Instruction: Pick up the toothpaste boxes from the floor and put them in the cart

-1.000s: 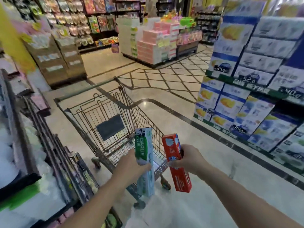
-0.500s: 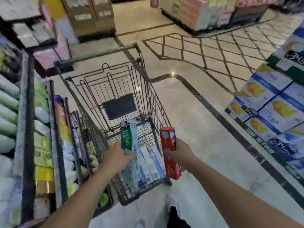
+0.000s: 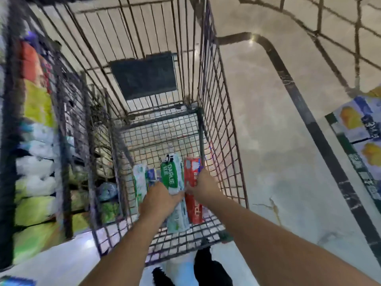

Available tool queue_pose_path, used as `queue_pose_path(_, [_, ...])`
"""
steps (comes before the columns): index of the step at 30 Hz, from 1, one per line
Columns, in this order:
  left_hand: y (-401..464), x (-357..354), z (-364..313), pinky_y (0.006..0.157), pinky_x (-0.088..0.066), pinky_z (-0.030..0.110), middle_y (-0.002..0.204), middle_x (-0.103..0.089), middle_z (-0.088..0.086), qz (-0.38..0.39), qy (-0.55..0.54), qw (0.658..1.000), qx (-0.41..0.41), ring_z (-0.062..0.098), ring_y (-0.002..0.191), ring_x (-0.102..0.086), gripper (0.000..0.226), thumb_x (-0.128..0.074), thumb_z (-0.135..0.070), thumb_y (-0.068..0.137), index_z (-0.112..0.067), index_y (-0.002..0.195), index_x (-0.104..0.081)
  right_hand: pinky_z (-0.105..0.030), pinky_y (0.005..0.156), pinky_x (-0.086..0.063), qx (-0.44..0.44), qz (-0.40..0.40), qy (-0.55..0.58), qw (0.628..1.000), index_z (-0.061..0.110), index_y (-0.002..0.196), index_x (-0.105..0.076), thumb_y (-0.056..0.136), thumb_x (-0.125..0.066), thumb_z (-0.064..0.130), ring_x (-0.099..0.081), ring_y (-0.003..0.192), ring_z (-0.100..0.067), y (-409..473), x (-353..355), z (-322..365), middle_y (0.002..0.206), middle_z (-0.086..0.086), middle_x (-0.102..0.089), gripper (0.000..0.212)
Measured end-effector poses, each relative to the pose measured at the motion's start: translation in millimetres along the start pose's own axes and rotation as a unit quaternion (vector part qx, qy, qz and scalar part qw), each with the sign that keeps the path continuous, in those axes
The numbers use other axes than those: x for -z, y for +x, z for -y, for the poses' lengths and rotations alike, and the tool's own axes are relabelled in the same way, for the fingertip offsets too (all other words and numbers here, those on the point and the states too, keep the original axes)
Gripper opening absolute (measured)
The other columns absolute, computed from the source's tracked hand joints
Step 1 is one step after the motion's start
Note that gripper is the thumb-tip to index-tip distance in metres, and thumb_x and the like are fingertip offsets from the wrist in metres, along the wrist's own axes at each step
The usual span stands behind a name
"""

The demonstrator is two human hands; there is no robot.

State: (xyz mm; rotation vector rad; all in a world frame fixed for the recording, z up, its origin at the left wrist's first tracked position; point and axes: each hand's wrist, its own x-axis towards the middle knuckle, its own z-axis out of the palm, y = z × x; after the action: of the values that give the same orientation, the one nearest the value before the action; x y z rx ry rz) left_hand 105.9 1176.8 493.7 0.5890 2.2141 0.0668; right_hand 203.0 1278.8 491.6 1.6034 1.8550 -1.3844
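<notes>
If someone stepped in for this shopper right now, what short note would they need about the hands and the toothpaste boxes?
Left hand: grips the green Darlie toothpaste box, low inside the cart.
Right hand: grips the red toothpaste box, beside the green one, near the cart's right wall.
Already in the cart: a pale green-and-white box and a blue-and-white box, to the left of the held ones.
Done: both held boxes are down in the basket.
Left: let go of both. No boxes show on the visible floor; check outside this view.
</notes>
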Motion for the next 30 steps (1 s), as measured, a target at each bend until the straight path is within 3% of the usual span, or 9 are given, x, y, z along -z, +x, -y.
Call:
queue_pose_path(4, [23,-17,11,0.049,-0.042,0.028,0.075,-0.057,0.002,-0.021,0.061,0.998,0.004,0.023,0.066,-0.06,0.057,-0.067,-0.065,0.076,-0.013,0.093,-0.052,-0.022,0.063,-0.044,0.002,0.043,-0.037,0.998,0.013,0.091,-0.051,0.088,-0.07,0.023,-0.063,0.088,-0.023,23,-25,-7,0.1,-0.007,-0.064,0.022])
queue_pose_path(7, [27,-17,14,0.056,-0.042,0.03,0.084,-0.06,0.005,-0.014,0.105,0.994,0.006,0.026,0.076,-0.061,0.047,-0.067,-0.055,0.084,-0.012,0.095,-0.054,-0.028,0.072,-0.051,-0.001,0.062,-0.035,0.997,0.007,0.105,-0.059,0.092,-0.063,0.025,-0.065,0.093,-0.026,25,-35,-5,0.107,-0.011,-0.068,0.023])
queue_pose_path(12, [14,-12,28,0.056,-0.039,0.031,0.072,-0.056,0.004,0.027,0.071,0.997,-0.021,0.025,0.073,-0.057,0.032,-0.06,-0.042,0.091,-0.015,0.079,-0.049,-0.028,0.075,-0.05,-0.008,0.105,-0.013,0.994,0.012,0.11,-0.057,0.094,-0.059,0.023,-0.062,0.089,-0.018,11,-43,1,0.11,-0.007,-0.068,0.019])
queue_pose_path(14, [5,-2,36,0.067,-0.047,0.035,0.086,-0.065,0.011,0.036,0.044,0.998,-0.031,0.027,0.082,-0.062,0.029,-0.059,-0.036,0.093,-0.008,0.085,-0.058,-0.03,0.078,-0.05,0.0,0.11,-0.033,0.993,0.012,0.116,-0.055,0.094,-0.059,0.026,-0.062,0.092,-0.019,-2,-38,6,0.111,-0.006,-0.066,0.026])
queue_pose_path(16, [-9,18,45,0.067,-0.047,0.032,0.089,-0.067,0.009,0.037,0.007,0.999,-0.027,0.024,0.084,-0.063,0.027,-0.058,-0.036,0.093,-0.01,0.092,-0.062,-0.03,0.078,-0.052,0.011,0.115,-0.045,0.992,0.011,0.116,-0.055,0.096,-0.057,0.027,-0.063,0.088,-0.017,-18,-25,13,0.108,-0.005,-0.066,0.025])
queue_pose_path(19, [-36,61,55,0.065,-0.046,0.027,0.085,-0.067,0.0,0.025,-0.05,0.998,-0.023,0.015,0.078,-0.064,0.025,-0.057,-0.042,0.094,-0.018,0.096,-0.062,-0.02,0.061,-0.046,0.042,0.117,-0.066,0.99,0.007,0.12,-0.055,0.096,-0.058,0.024,-0.056,0.072,-0.007,-50,4,29,0.098,-0.001,-0.061,0.029])
queue_pose_path(23, [-91,135,59,0.066,-0.045,0.027,0.093,-0.061,-0.002,0.004,-0.055,0.997,-0.046,0.011,0.079,-0.058,0.034,-0.052,-0.047,0.096,-0.016,0.108,-0.058,-0.024,0.083,-0.047,0.141,0.126,-0.141,0.972,0.008,0.133,-0.051,0.098,-0.057,0.028,-0.061,0.096,-0.017,-104,46,69,0.126,-0.011,-0.061,0.041])
queue_pose_path(26, [-137,184,63,0.081,-0.05,0.033,0.115,-0.061,0.0,-0.02,-0.074,0.995,-0.066,0.015,0.094,-0.059,0.042,-0.05,-0.057,0.094,-0.021,0.114,-0.053,-0.031,0.093,-0.048,0.23,0.095,-0.203,0.947,0.014,0.137,-0.049,0.095,-0.056,0.042,-0.06,0.107,-0.018,-147,72,109,0.134,-0.006,-0.058,0.05])
queue_pose_path(30, [-196,238,65,0.097,-0.045,0.038,0.139,-0.049,0.004,-0.023,-0.034,0.996,-0.082,0.021,0.116,-0.053,0.07,-0.04,-0.067,0.092,-0.018,0.141,-0.039,-0.035,0.103,-0.042,0.3,0.058,-0.273,0.912,0.016,0.139,-0.046,0.091,-0.056,0.054,-0.052,0.123,-0.02,-203,90,155,0.142,-0.004,-0.051,0.062])
